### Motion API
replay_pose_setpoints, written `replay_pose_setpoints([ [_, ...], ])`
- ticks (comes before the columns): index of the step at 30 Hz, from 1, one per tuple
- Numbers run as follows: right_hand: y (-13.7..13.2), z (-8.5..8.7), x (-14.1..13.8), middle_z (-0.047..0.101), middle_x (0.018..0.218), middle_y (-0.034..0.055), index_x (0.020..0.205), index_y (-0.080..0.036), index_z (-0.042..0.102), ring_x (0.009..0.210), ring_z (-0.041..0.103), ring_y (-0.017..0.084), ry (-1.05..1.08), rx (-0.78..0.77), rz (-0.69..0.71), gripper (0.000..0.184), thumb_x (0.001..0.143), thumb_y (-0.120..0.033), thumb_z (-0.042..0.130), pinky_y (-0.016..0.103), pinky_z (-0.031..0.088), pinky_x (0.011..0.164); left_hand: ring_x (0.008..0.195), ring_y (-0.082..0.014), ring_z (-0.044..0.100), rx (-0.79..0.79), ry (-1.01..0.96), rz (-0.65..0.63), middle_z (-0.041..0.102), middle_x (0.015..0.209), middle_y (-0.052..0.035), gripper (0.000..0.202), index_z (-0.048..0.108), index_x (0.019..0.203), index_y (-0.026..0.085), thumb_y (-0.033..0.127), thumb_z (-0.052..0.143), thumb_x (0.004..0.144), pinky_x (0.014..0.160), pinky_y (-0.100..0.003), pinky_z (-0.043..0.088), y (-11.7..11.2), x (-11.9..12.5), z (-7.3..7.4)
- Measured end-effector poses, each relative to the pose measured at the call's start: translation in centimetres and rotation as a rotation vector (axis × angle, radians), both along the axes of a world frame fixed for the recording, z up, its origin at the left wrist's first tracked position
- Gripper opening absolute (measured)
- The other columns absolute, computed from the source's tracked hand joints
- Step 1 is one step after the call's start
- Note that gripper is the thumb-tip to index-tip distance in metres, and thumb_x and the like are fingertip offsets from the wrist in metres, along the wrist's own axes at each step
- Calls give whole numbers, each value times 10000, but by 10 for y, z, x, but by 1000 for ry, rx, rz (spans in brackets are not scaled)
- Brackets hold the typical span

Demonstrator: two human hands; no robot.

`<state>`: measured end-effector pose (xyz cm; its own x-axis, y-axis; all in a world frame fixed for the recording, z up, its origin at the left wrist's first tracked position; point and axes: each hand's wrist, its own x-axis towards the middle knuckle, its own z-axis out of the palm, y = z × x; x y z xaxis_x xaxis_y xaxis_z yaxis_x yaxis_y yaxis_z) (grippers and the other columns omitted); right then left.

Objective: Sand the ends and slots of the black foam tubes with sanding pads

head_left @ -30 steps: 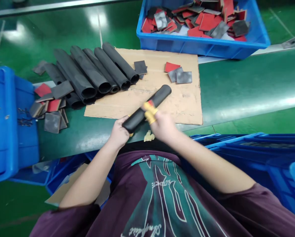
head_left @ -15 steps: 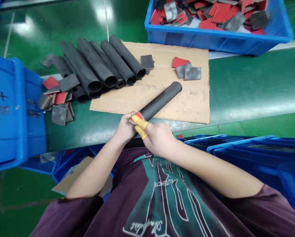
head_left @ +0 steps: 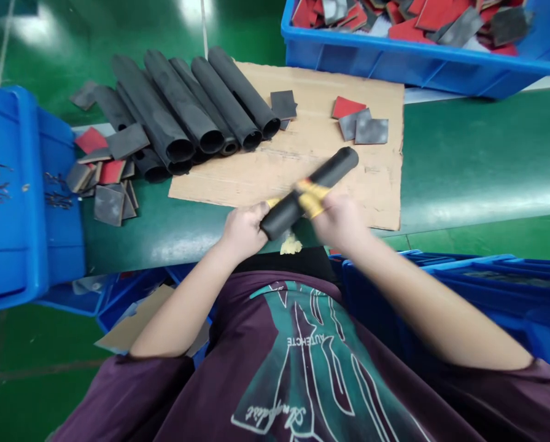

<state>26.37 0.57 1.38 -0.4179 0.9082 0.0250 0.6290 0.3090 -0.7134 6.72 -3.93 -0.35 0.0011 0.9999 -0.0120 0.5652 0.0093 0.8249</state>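
Observation:
A black foam tube point(head_left: 334, 170) lies slanted over the near edge of a cardboard sheet point(head_left: 298, 159). My left hand point(head_left: 242, 230) is closed round the tube's near end. My right hand point(head_left: 337, 218), wearing yellow finger cots, presses a small red-faced pad against the tube's middle; the fingers are blurred by motion. A pile of several similar black tubes point(head_left: 187, 113) lies at the back left of the cardboard. Three loose square pads point(head_left: 360, 120), red and grey, rest on the cardboard's far right.
A blue bin point(head_left: 422, 55) of red and grey pads stands at the back right. Another blue bin point(head_left: 21, 196) sits at the left, with scattered pads point(head_left: 104, 178) beside it. Blue crates point(head_left: 487, 276) are at my right. A yellow scrap point(head_left: 291, 245) lies near the table edge.
My right hand has slid from the tube's near end up to its middle. The tube has shifted slightly to the right, and my left hand now grips its near end.

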Motion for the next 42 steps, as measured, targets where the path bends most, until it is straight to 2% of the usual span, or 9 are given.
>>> replay_pose_setpoints([
  [3, 54, -14, 34, 778, 1089, 145, 1251, -113, 721, 877, 732, 261, 58, 23, -233, 439, 937, -331, 504, 423, 599, 820, 778, -263, 677, 47, 277, -37, 713, 719, -65, 253, 717, 784, 205, 137, 575, 587, 743, -366, 500, 0, -6, -2],
  [7, 84, -29, 57, 778, 974, 127, 1223, -136, 732, 884, 725, 267, 70, 64, -287, 427, 942, -374, 518, 420, 593, 820, 726, -204, 655, -56, -196, 171, 703, 723, -45, 266, 703, 802, 208, 155, 567, 580, 712, -321, 507, 1, 1, -3],
  [12, 79, -40, 64, 779, 1061, 134, 1262, -174, 715, 1014, 732, 292, 85, 122, -336, 453, 961, -439, 504, 441, 593, 889, 399, -92, 385, -499, -776, 249, 495, 463, 32, 43, 562, 615, 209, 247, 576, 628, 419, -235, 294, -2, 22, 4],
  [17, 51, -30, 46, 750, 1229, 130, 1255, -163, 723, 1083, 724, 288, 119, 177, -279, 452, 951, -423, 513, 454, 591, 963, 653, -134, 593, -280, -722, 249, 638, 643, 34, 279, 623, 648, 195, 67, 488, 441, 638, -234, 473, -2, 33, 4],
  [23, -15, -14, 1, 806, 951, 88, 1287, -222, 723, 703, 740, 230, 93, 89, 149, 426, 992, -407, 478, 420, 642, 774, 688, -172, 619, -261, -674, 180, 652, 636, 15, 260, 643, 637, 177, 70, 502, 445, 703, -275, 509, 0, 25, 1],
  [29, 53, -24, 34, 759, 1218, 108, 1290, -164, 708, 1088, 729, 289, 120, 123, -203, 440, 963, -355, 485, 474, 588, 994, 576, -128, 524, -314, -766, 233, 526, 553, 31, 136, 577, 553, 177, 107, 537, 443, 546, -228, 398, 0, 19, 0],
  [34, -10, -17, 4, 799, 994, 82, 1399, -231, 643, 875, 758, 272, 52, 70, 37, 481, 986, -407, 470, 482, 629, 921, 524, -96, 477, -298, -831, 354, 540, 527, 42, 92, 601, 551, 174, 122, 623, 479, 521, -215, 377, 0, 27, 4],
  [37, -15, -18, -4, 798, 928, 80, 1391, -254, 654, 860, 757, 283, -9, 55, 114, 470, 982, -421, 494, 484, 634, 905, 376, -60, 324, -593, -1014, 409, 414, 403, 54, 99, 556, 517, 175, 138, 615, 587, 403, -184, 272, 0, 29, 16],
  [42, 48, -22, 25, 751, 1220, 113, 1358, -187, 663, 1152, 699, 302, 43, 142, -292, 463, 980, -330, 437, 494, 581, 996, 298, -44, 155, -893, -1230, 436, 272, 340, 73, 322, 711, 736, 94, 70, 409, 846, 350, -148, 165, 2, 30, 34],
])
